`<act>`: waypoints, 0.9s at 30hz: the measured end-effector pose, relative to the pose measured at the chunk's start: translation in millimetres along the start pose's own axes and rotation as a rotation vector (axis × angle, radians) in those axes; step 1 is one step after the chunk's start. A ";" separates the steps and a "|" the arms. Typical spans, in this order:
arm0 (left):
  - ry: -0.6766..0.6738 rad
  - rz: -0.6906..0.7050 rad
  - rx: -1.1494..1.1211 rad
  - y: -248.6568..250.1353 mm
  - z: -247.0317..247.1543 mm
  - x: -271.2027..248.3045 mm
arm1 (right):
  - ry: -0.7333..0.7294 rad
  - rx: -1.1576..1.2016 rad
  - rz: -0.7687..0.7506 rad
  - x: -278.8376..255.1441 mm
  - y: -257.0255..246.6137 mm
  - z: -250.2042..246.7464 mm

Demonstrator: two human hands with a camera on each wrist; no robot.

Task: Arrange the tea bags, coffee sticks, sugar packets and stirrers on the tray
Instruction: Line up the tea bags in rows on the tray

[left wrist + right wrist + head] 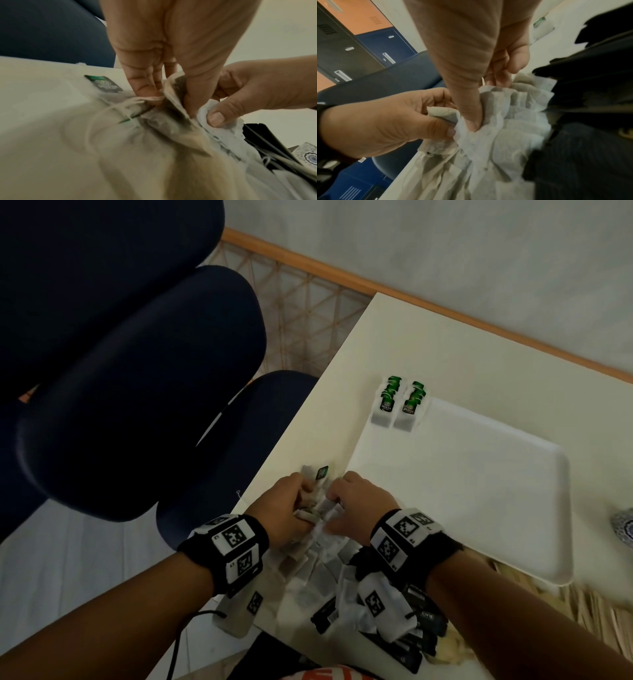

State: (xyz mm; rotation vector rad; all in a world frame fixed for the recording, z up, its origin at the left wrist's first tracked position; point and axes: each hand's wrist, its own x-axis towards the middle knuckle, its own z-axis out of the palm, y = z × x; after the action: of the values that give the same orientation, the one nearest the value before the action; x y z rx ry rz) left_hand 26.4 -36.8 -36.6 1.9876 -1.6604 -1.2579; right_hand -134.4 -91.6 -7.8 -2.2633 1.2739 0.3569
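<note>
A white tray lies on the cream table, with two neat rows of green-tagged tea bags at its far left corner. Near the table's front left edge is a loose heap of tea bags. My left hand and right hand both pinch tea bags at the top of that heap, close together. In the left wrist view my left fingers pinch a tea bag and its string. In the right wrist view my right thumb presses into a bunch of tea bags.
Black coffee sticks lie under my right wrist at the front. Wooden stirrers are piled right of them, beyond the tray's near edge. A patterned object sits at the right edge. Dark blue chairs stand left of the table.
</note>
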 end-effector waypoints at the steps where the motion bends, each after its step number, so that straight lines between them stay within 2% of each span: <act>1: -0.013 -0.005 -0.026 0.5 -0.7 0.8 | 0.012 0.010 -0.012 -1.0 -0.3 1.2; 5: -0.029 0.037 0.017 8.2 -5.8 2.9 | 0.053 0.132 -0.007 -3.9 -0.8 7.9; 8: -0.014 0.107 0.024 12.4 -8.7 4.2 | 0.008 0.196 0.030 -5.3 2.1 5.3; 13: -0.042 0.058 -0.197 8.5 -13.8 8.5 | -0.014 0.253 0.031 -12.4 12.9 -12.9; 17: -0.048 0.015 -0.400 13.0 -23.0 9.7 | 0.052 0.448 0.010 -19.4 25.0 -29.1; 20: -0.120 -0.056 -0.634 22.0 -27.5 10.0 | 0.078 0.612 -0.048 -23.7 27.9 -40.6; 24: -0.173 -0.067 -0.658 34.8 -26.4 13.3 | 0.013 0.836 -0.102 -22.5 28.0 -50.9; 27: -0.265 -0.054 -0.773 44.4 -21.7 14.6 | 0.035 0.900 -0.102 -18.0 27.7 -52.5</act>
State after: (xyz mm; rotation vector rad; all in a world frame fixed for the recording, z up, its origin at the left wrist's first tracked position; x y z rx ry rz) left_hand 12.4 -70.6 -0.4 1.4337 -0.9613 -1.8754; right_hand -168.6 -119.5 35.8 -1.5433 1.0288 -0.2621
